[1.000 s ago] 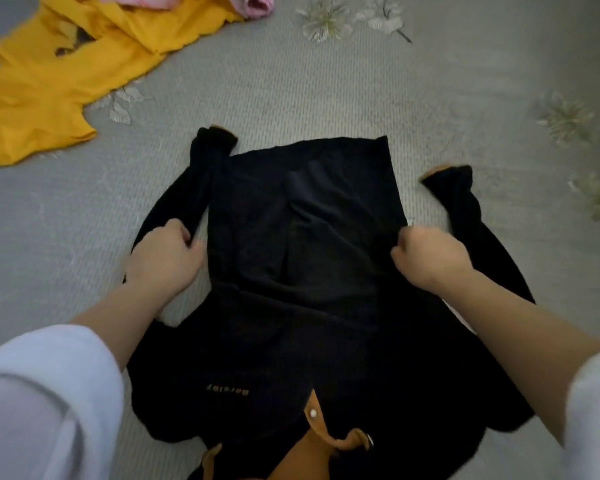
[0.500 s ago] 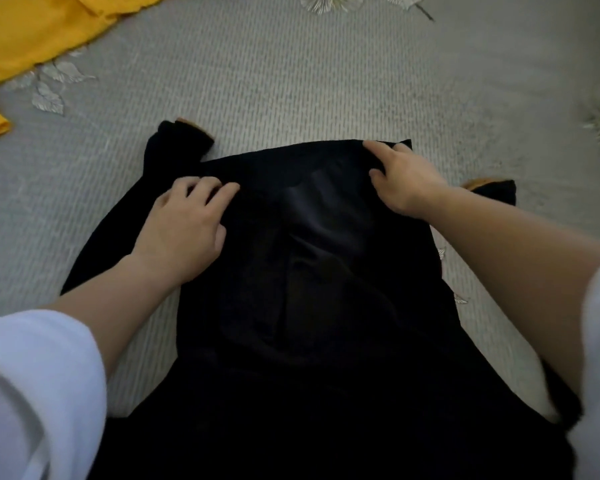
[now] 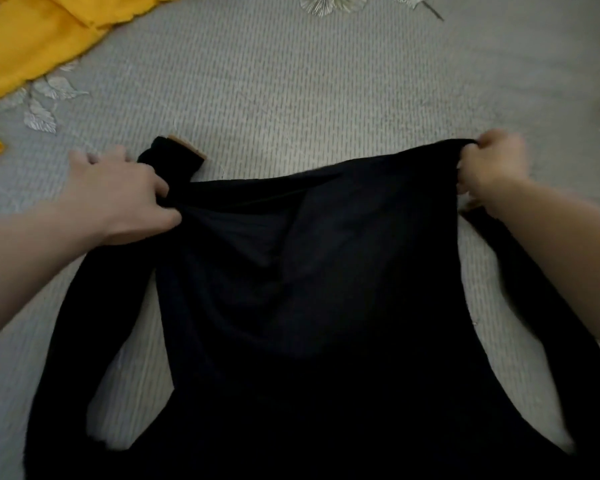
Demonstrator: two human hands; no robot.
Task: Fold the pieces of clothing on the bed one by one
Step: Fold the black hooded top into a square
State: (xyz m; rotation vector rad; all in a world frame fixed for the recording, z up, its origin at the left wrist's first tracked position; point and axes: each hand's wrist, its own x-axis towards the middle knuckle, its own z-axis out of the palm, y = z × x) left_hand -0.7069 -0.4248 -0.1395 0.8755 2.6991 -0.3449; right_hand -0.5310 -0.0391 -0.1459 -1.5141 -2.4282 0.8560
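A black long-sleeved garment (image 3: 309, 289) lies spread on the grey bed, its far hem pulled taut between my hands. My left hand (image 3: 125, 195) pinches the hem's left corner, next to a black sleeve cuff with a tan edge (image 3: 177, 155). At the hem's right corner, my right hand (image 3: 492, 164) is closed on the fabric and holds it slightly lifted. Both sleeves run down along the garment's sides towards me. The near part of the garment runs out of the frame.
A yellow garment (image 3: 32, 39) lies crumpled at the far left of the bed. The grey bedspread (image 3: 309, 91) has a ribbed texture and pale flower prints (image 3: 329, 1) near the far edge.
My hands moved apart from the top of the folded body to the hem's two corners, stretching it wide. The view shifted closer and slightly right.
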